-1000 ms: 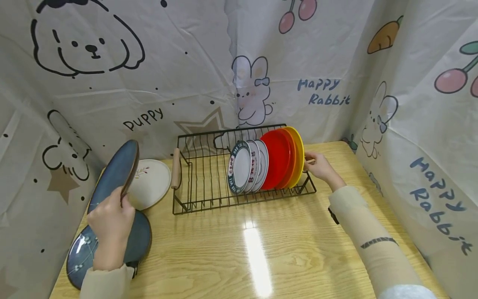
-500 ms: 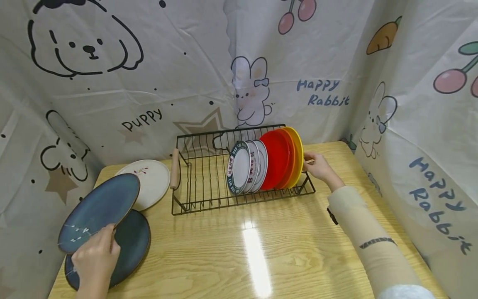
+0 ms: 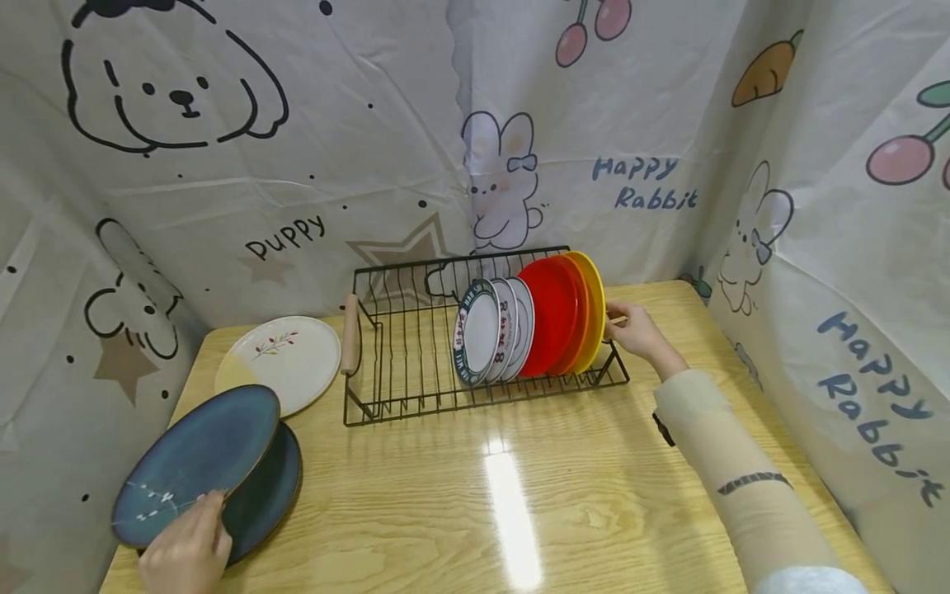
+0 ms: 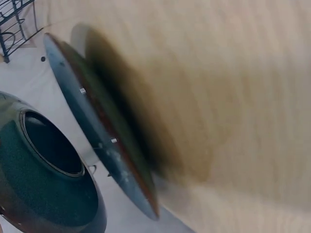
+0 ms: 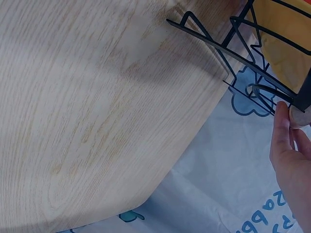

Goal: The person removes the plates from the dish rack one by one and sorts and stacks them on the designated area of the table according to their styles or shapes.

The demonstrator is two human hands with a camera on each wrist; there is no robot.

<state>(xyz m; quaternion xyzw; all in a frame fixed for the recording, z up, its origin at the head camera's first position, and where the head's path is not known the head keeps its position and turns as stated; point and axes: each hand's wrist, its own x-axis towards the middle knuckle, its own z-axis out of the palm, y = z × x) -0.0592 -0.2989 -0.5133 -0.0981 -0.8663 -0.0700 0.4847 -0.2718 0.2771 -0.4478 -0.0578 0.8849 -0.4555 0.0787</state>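
My left hand (image 3: 189, 549) pinches the near rim of a dark blue plate (image 3: 200, 450) with small white flowers. It is held tilted above a second dark blue plate (image 3: 273, 487) near the table's left edge. In the left wrist view, the ringed underside of the held plate (image 4: 43, 191) faces the camera, and the other plate (image 4: 104, 131) shows nearly edge-on. At the rack's right end, my right hand (image 3: 638, 334) grips a wooden handle (image 5: 300, 117), mostly covered by the fingers. The black wire dish rack (image 3: 404, 408) bears several upright plates.
In the rack, small white plates (image 3: 478, 334) stand left of a red plate (image 3: 545, 322), with orange and yellow plates (image 3: 597, 305) at its right. A white plate (image 3: 297, 371) with a leaf sprig lies left of the rack. Printed cloth (image 3: 334, 181) hangs behind the table.
My left hand has moved down and toward me. The steeply raised blue plate has come down to a flatter tilt, uncovering the white plate. My right hand has stayed at the handle.
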